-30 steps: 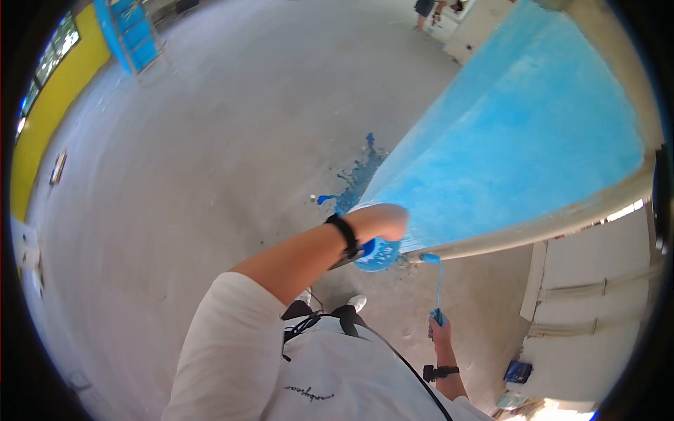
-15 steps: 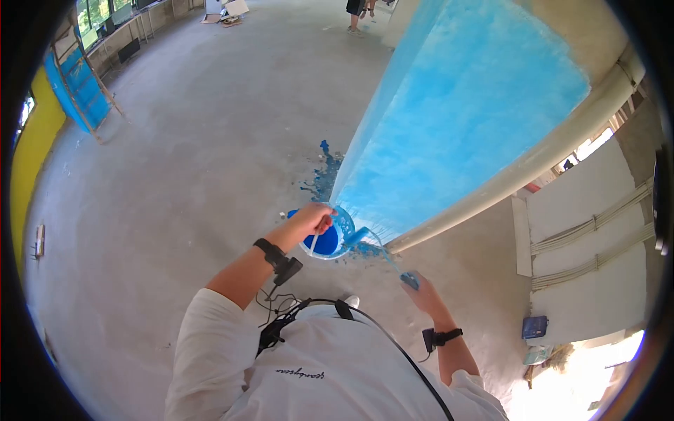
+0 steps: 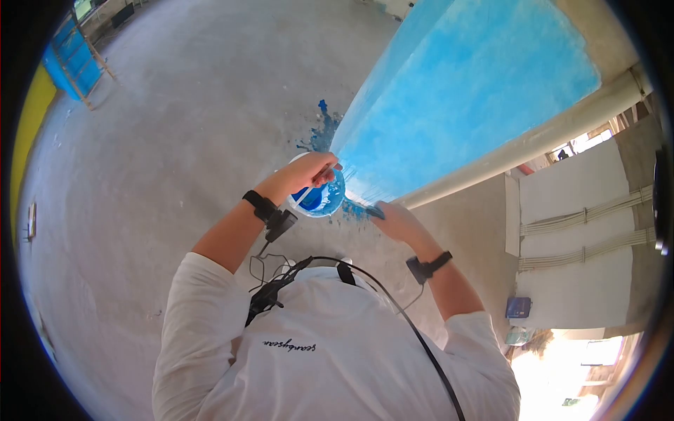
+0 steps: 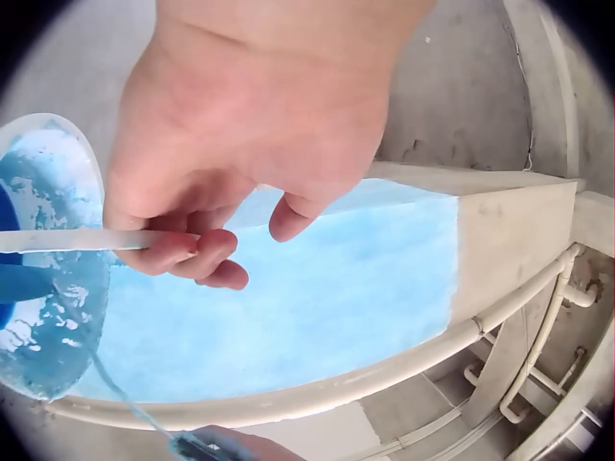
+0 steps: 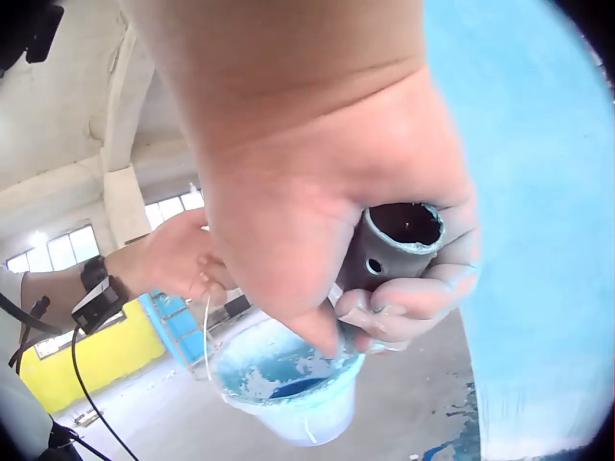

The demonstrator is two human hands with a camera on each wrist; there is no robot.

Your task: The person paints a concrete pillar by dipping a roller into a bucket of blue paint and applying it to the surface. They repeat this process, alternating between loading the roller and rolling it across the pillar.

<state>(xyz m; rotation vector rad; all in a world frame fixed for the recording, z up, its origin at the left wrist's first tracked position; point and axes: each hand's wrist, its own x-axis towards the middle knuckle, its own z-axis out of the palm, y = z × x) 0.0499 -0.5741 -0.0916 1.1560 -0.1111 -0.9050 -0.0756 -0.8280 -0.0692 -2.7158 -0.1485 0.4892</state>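
Observation:
In the head view my left hand (image 3: 317,172) holds a small pale bucket (image 3: 330,203) of blue paint by its thin white wire handle (image 4: 67,240); the left wrist view shows my fingers (image 4: 183,254) curled round that wire. My right hand (image 3: 390,214) is just right of the bucket and grips a dark hollow tool handle (image 5: 396,242), whose open end faces the right wrist camera. The handle's other end points down at the bucket (image 5: 288,379) and is hidden behind my fingers. A blue-painted wall (image 3: 470,91) rises right beside both hands.
Blue paint is spilled on the grey concrete floor (image 3: 319,130) at the foot of the wall. A pale pipe (image 3: 540,137) runs along the wall's unpainted edge. A blue frame (image 3: 74,59) leans by a yellow wall (image 3: 28,119) far left. A small blue box (image 3: 518,306) lies at the right.
My right hand has risen from low beside my body to the bucket, bringing the tool off the wall's edge. My left hand has kept hold of the bucket, which now hangs higher.

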